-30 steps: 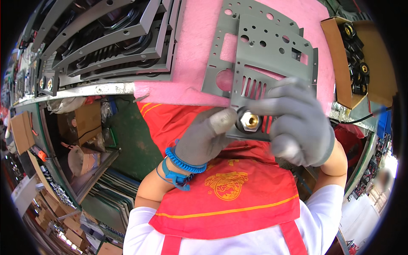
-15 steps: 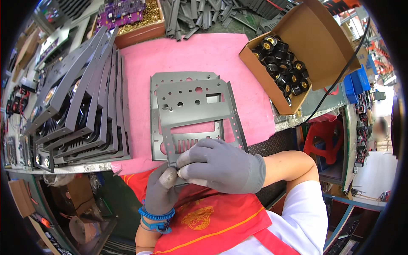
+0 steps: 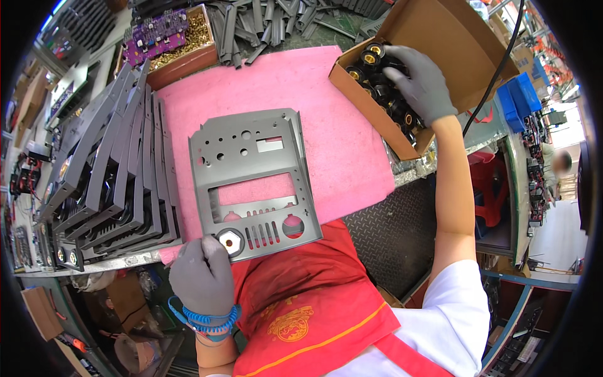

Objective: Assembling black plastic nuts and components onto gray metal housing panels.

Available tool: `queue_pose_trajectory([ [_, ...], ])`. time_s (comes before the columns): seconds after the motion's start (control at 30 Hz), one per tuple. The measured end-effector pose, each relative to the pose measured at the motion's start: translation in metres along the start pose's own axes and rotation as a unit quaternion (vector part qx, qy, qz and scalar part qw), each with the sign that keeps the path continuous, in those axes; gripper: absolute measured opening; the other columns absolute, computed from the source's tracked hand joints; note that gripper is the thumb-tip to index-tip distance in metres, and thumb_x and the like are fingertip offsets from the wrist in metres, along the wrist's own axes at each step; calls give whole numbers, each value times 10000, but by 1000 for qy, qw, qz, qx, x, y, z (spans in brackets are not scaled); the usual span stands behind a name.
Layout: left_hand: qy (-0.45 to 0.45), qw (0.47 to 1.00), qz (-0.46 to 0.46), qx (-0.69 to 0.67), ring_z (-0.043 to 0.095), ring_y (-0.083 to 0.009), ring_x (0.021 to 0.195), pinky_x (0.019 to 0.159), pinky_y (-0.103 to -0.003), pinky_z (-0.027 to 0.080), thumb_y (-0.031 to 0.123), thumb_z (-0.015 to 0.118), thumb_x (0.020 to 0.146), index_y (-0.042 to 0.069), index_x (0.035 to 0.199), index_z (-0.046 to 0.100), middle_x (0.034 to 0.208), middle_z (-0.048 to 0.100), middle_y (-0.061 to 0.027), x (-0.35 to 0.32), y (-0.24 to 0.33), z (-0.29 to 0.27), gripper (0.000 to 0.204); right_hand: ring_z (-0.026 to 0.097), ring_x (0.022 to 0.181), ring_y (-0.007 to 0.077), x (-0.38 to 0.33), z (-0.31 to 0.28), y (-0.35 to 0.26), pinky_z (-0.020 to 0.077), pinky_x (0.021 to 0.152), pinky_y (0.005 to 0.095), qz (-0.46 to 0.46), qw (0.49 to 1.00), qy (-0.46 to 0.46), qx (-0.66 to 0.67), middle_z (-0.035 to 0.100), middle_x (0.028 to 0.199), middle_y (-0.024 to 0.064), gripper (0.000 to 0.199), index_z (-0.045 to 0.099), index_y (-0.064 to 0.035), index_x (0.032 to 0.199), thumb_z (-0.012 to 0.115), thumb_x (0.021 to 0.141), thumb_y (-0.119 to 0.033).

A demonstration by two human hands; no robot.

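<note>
Left hand (image 3: 202, 275): grey knit work glove, snug, covering the fingers fully.
Right hand (image 3: 422, 83): matching grey knit glove, cuff ending at the wrist.
Wristband (image 3: 206, 319): blue coiled cord, looped just behind the left glove's cuff.
Shirt (image 3: 440, 327): white, short sleeves, forearms bare.
Apron (image 3: 301, 301): red, with yellow trim lines and a yellow emblem on the chest.

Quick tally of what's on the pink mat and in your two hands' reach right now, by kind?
Grey punched metal panel lying flat on the pink foam mat: 1
Hex fitting seated in the panel, at the left hand: 1
Open brown cardboard box of black knobs, right hand inside: 1
Gloved hands: 2
Total: 5
</note>
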State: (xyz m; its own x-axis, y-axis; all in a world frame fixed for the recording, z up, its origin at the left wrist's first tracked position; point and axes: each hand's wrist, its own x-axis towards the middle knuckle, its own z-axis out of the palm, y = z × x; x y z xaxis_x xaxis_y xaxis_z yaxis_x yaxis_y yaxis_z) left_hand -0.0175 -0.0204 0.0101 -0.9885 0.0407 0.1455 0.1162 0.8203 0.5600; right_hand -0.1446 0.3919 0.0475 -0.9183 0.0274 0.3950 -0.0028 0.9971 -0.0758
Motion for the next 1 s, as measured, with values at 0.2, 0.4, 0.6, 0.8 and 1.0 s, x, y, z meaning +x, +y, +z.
queue_pose_trajectory([
  [0.2, 40, 995, -42, 79, 503, -371, 581, 543, -440, 369, 242, 493, 981, -19, 722, 560, 618, 498, -204, -4, 8, -4, 374, 565, 1128, 301, 21, 38, -7, 365, 1045, 444, -55, 990, -29, -124, 623, 1183, 98, 493, 556, -170, 1287, 701, 820, -222],
  [0.4, 75, 995, -20, 61, 600, -342, 705, 610, -417, 478, 220, 649, 901, 6, 882, 631, 838, 605, -164, -15, 30, -27, 215, 615, 1042, 207, -24, -9, -71, 495, 896, 345, -43, 934, 10, 355, 615, 1103, 100, 472, 533, -73, 1220, 643, 762, -40],
  [0.6, -46, 967, 203, -149, 639, -295, 920, 811, -362, 531, 90, 763, 799, 94, 1182, 633, 1148, 601, -175, -10, 34, 4, 404, 627, 874, 117, -83, -36, -152, 522, 762, 256, -165, 678, -385, 604, 632, 997, 64, 527, 544, -53, 1295, 704, 794, -27],
  [0.8, 76, 900, 174, -393, 661, -283, 972, 791, -358, 553, 197, 781, 814, 52, 1110, 617, 1196, 586, -232, -19, 31, 19, 367, 627, 939, 116, -107, -40, -170, 521, 783, 286, 36, 617, -401, 676, 654, 1081, 108, 594, 544, 18, 1291, 804, 760, -37],
  [1.0, 17, 785, -29, -618, 642, -251, 1026, 852, -347, 526, 127, 764, 821, -14, 1004, 581, 1244, 587, -269, -40, 19, 25, 295, 649, 834, 278, -126, -20, -211, 513, 710, 335, -91, 749, -107, 648, 651, 964, 118, 338, 680, -25, 1056, 793, 742, -76],
])
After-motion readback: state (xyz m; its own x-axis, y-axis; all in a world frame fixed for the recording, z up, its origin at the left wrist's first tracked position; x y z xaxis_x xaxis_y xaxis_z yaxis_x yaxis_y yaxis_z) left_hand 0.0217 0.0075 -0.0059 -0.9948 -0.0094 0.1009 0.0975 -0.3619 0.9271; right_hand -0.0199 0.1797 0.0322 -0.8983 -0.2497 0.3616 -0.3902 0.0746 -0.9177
